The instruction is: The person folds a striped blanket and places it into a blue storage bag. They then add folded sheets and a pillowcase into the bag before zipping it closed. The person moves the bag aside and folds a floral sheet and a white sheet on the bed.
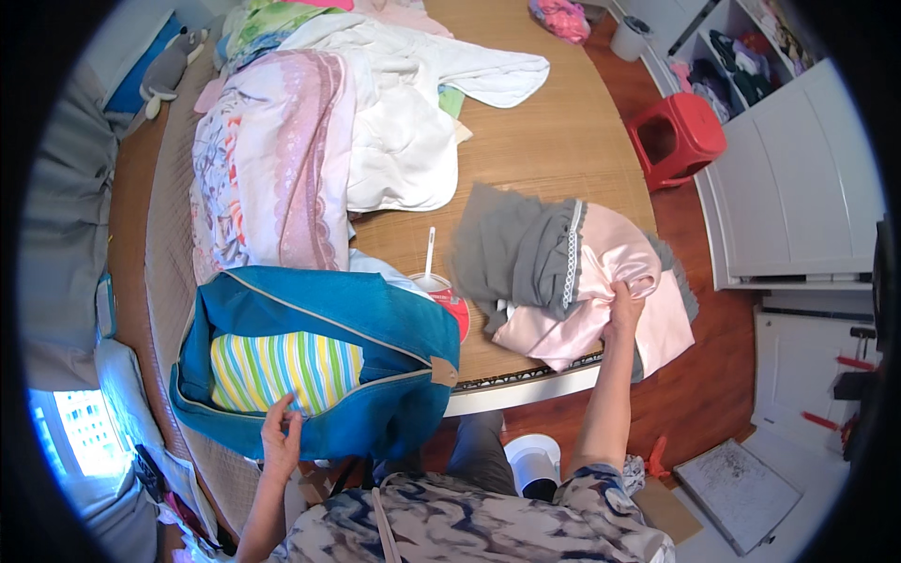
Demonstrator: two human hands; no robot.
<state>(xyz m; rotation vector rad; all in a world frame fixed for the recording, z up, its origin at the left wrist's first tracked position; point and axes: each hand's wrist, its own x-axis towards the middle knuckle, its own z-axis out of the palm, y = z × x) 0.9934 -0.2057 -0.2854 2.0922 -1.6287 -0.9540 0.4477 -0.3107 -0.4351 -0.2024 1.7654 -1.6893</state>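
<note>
A teal fabric storage bag (415,408) with a zip lies unzipped at the bed's near edge, a striped yellow, green and blue folded cloth (281,366) inside it. At the bag's near rim is my left hand (281,440), its fingers bent; whether it pinches the rim cannot be told. My right hand (625,310) grips a bundle of pink satin cloth (612,246) joined to gathered grey fabric (521,246) with white trim. That bundle is over the bed's near right corner. Between bag and bundle lies a red and white round fan (450,299) with a white handle.
Folded quilts (303,162) and a white padded cloth (401,155) are heaped on the bed mat (549,141). A red plastic stool (679,137) stands right of the bed, near white cabinets (795,190). A white bin (533,464) is on the floor near my legs.
</note>
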